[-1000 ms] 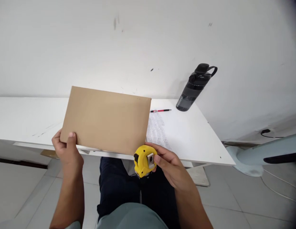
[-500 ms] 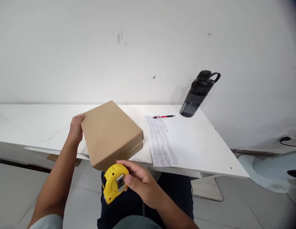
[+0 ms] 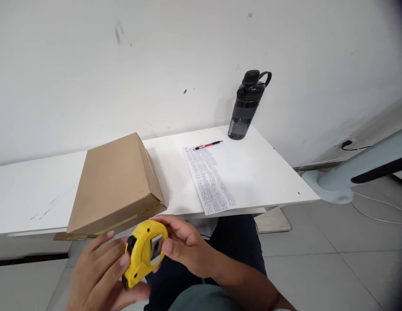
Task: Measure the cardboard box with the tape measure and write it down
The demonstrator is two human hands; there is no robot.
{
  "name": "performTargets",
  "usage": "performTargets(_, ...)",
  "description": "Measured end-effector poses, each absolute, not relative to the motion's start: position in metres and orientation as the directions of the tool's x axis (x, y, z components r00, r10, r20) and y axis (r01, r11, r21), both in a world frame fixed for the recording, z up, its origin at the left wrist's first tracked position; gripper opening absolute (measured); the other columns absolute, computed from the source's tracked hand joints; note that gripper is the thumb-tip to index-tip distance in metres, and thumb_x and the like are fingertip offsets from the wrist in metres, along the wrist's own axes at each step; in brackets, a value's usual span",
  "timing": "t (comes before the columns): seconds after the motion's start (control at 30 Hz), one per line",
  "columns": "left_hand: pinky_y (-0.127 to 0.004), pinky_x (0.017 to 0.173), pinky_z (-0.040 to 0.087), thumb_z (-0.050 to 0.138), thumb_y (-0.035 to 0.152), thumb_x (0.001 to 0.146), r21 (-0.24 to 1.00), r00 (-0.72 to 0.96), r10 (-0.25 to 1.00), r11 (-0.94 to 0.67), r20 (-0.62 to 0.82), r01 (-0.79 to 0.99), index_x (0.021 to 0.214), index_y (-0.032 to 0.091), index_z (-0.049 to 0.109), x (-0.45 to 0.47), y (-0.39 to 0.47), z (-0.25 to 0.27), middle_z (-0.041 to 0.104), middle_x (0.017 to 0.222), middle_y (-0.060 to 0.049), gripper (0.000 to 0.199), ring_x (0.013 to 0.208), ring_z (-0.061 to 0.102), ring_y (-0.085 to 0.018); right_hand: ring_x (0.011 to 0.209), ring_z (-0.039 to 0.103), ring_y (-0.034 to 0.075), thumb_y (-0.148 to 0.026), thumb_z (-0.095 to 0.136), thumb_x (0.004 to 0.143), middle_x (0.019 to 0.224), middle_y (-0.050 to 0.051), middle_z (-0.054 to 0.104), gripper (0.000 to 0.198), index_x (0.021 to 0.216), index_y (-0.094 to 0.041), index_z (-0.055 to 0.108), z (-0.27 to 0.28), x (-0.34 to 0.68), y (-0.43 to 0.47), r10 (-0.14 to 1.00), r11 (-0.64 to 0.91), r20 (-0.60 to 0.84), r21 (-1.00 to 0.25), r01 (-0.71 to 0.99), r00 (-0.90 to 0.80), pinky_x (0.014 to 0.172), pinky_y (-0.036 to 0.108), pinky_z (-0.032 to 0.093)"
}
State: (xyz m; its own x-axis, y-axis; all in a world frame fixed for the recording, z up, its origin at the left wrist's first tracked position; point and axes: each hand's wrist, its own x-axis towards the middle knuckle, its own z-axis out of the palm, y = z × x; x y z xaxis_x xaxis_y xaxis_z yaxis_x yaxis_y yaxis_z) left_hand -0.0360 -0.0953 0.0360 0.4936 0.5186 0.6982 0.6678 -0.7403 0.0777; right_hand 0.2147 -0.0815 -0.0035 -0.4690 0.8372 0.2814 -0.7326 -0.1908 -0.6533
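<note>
While both hands meet below the counter's [image 3: 35, 203] front edge, the yellow tape measure [image 3: 143, 252] sits between them, over the person's lap and clear of the counter. The right hand [image 3: 184, 246] has its fingers clenched round the tape's case, thumb near the metal clip. The left hand [image 3: 100, 276] cups the case from the other side, its fingers curled against the yellow shell and touching it.

Just above the tape, a brown box [image 3: 115, 183] lies on the counter with its near corner jutting past the front edge, almost over the hands. To its left the counter runs bare to the frame's edge. To its right, a strip of bare counter separates it from a printed sheet [image 3: 209, 181], whose near end reaches the front edge. A red pen [image 3: 208, 145] lies at the sheet's far end, and a dark bottle [image 3: 248, 106] stands near the back edge against the wall, close to the right corner. Beyond the right edge is tiled floor [image 3: 333, 255].
</note>
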Motion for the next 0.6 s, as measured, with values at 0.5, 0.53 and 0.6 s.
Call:
performTargets(0.5, -0.045, 0.098, 0.055, 0.083, 0.021, 0.070, -0.395, 0.823, 0.092, -0.844, 0.560, 0.363, 0.087, 0.028, 0.073, -0.005, -0.084, 0.049, 0.069, 0.107, -0.003, 0.021, 0.094, 0.067, -0.021, 0.070, 0.047, 0.010, -0.038, 0.102, 0.049, 0.091, -0.004, 0.056, 0.108, 0.141, -0.030, 0.045, 0.001, 0.213, -0.096, 0.890, -0.285, -0.026, -0.813, -0.508, -0.456, 0.069, 0.026, 0.043)
performTargets(0.53, -0.045, 0.096, 0.056, 0.084, 0.022, 0.068, -0.431, 0.844, 0.077, -0.833, 0.531, 0.347, 0.087, 0.029, 0.073, -0.007, -0.087, 0.047, 0.070, 0.106, -0.002, 0.022, 0.092, 0.067, -0.021, 0.069, 0.048, 0.010, -0.038, 0.101, 0.051, 0.090, -0.004, 0.056, 0.102, 0.137, -0.029, 0.047, 0.002, 0.212, -0.097, 0.899, -0.265, -0.022, -0.822, -0.504, -0.437, 0.067, 0.026, 0.043)
performTargets(0.6, -0.046, 0.089, 0.058, 0.086, 0.026, 0.065, -0.455, 0.833, 0.082, -0.806, 0.548, 0.378, 0.088, 0.030, 0.071, -0.016, -0.091, 0.039, 0.070, 0.102, -0.001, 0.028, 0.088, 0.068, -0.022, 0.070, 0.052, 0.012, -0.039, 0.097, 0.058, 0.091, -0.002, 0.057, 0.087, 0.129, -0.028, 0.048, 0.001, 0.211, -0.099, 0.934, -0.187, 0.016, -0.830, -0.526, -0.357, 0.065, 0.026, 0.046)
